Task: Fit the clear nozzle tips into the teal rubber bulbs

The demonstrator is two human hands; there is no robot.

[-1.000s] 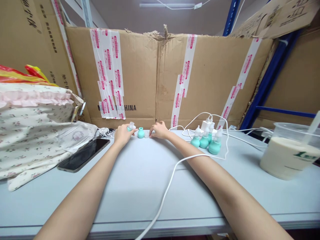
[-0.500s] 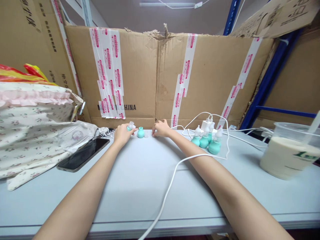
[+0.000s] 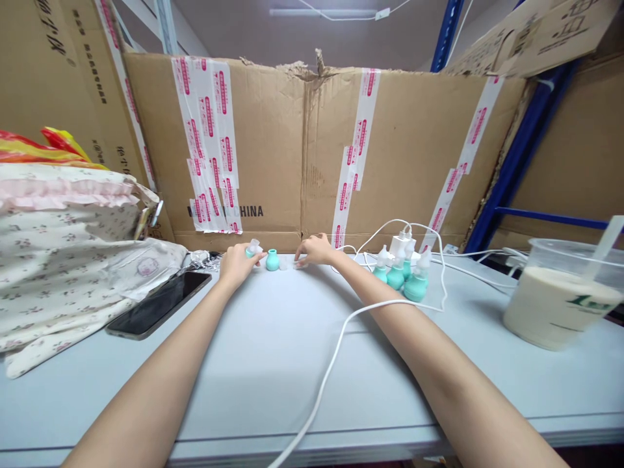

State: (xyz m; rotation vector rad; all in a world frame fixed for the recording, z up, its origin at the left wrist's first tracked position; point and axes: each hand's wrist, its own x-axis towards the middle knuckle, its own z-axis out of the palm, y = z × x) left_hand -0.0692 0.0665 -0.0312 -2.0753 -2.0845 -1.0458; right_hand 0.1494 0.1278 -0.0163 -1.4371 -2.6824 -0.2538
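Both my arms reach to the far edge of the grey table (image 3: pixel 273 364), close to a taped cardboard wall. My left hand (image 3: pixel 236 265) is curled around a small teal bulb with a clear cap (image 3: pixel 253 248). A second teal bulb (image 3: pixel 272 260), without a cap, stands on the table between my hands. My right hand (image 3: pixel 316 250) rests fingers-down at the table, its fingertips pinched at a small clear piece (image 3: pixel 298 263) that is too small to name. A cluster of capped teal bulbs (image 3: pixel 404 278) stands to the right of my right forearm.
A white charger with cables (image 3: pixel 404 244) sits behind the cluster, and one cable (image 3: pixel 331 364) runs to the front edge. A black phone (image 3: pixel 158 303) and floral cloth (image 3: pixel 58 260) lie at left. A lidded cup with a straw (image 3: pixel 560 299) stands at right.
My right hand has edged slightly right and back, away from the uncapped bulb. The left hand has stayed put on its bulb.
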